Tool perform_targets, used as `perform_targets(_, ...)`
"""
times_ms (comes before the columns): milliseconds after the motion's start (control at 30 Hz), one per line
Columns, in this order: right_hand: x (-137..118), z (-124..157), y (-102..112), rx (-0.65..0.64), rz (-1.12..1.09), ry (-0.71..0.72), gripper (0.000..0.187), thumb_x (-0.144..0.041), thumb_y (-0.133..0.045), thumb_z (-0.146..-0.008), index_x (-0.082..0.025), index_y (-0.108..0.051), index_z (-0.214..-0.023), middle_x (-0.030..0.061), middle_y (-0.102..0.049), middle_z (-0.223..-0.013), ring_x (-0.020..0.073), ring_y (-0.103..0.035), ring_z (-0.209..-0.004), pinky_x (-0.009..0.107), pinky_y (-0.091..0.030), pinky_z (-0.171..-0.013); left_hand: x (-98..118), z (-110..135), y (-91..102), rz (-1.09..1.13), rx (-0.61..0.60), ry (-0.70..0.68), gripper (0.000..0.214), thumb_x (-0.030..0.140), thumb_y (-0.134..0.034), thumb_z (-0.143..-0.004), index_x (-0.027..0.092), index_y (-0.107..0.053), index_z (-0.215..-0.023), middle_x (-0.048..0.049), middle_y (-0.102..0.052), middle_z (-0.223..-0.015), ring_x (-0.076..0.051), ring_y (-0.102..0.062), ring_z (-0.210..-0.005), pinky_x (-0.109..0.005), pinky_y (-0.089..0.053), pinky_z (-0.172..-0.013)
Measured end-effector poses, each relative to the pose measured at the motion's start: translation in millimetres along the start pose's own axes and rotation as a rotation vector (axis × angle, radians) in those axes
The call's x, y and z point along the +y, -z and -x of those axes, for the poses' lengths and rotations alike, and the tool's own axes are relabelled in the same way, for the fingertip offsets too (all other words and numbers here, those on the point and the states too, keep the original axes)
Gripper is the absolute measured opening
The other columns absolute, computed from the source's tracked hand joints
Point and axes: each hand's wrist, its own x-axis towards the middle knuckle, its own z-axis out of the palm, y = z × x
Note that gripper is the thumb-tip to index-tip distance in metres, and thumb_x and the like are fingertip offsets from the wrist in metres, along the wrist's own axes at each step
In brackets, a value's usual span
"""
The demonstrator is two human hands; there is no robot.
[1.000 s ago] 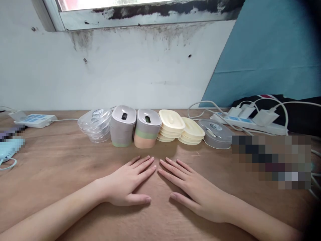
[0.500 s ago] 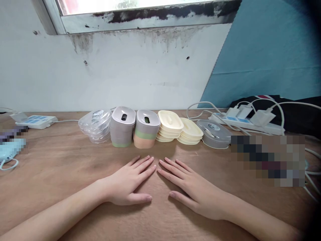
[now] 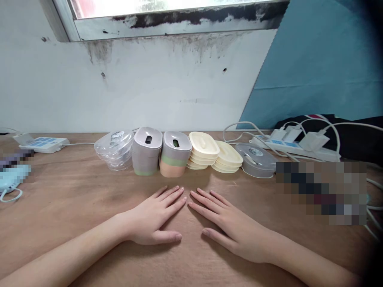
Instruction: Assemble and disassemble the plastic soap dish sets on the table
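Note:
Both hands lie flat on the wooden table, fingers stretched and holding nothing. My left hand points in from the left, and my right hand mirrors it, fingertips nearly meeting. Beyond them stands a row of containers: a pile of clear plastic lids, a grey container stack with a green bottom edge, and a second stack banded grey, green and orange. Right of these are two stacks of cream lids, then a grey lidded box with utensil-like shapes under its see-through lid.
A white power strip lies at the left, near a light-blue device. Another power strip with chargers and looping cables sits at the back right. Blurred patches hide items on both sides. A white wall closes off the back.

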Motion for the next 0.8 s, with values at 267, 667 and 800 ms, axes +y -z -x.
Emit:
perform_targets(267,-0.2,0.1,0.1,-0.013,0.022,-0.002,0.056,-0.047,-0.03,-0.092,-0.028,-0.014,-0.142,0.0009,-0.011,-0.15,0.0244,-0.008,-0.137,0.05,-0.012,-0.11,-0.5,-0.3,-0.7,0.012,0.028,-0.013,0.079,0.054,-0.044,-0.084,0.01,-0.014,-0.142,-0.0158,-0.006,-0.148,-0.029,-0.004,-0.136,-0.046,-0.011,-0.11)
perform_targets(667,1.9,0.1,-0.2,0.02,-0.014,0.015,0.054,-0.043,-0.035,-0.092,-0.029,-0.02,-0.141,0.0027,-0.015,-0.149,0.0263,-0.011,-0.137,0.051,-0.014,-0.109,0.0,-2.1,1.3,-0.005,0.01,-0.005,0.079,0.054,-0.044,-0.084,0.009,-0.014,-0.142,-0.0169,-0.006,-0.147,-0.028,-0.004,-0.136,-0.047,-0.013,-0.11)
perform_targets(800,1.4,0.5,0.1,0.006,-0.012,0.003,0.054,-0.044,-0.034,-0.092,-0.029,-0.02,-0.141,0.0024,-0.015,-0.149,0.0259,-0.011,-0.137,0.051,-0.014,-0.11,-0.5,-1.0,0.8,-0.01,0.016,-0.008,0.079,0.054,-0.043,-0.084,0.008,-0.013,-0.142,-0.0172,-0.005,-0.147,-0.028,-0.004,-0.136,-0.046,-0.011,-0.11)
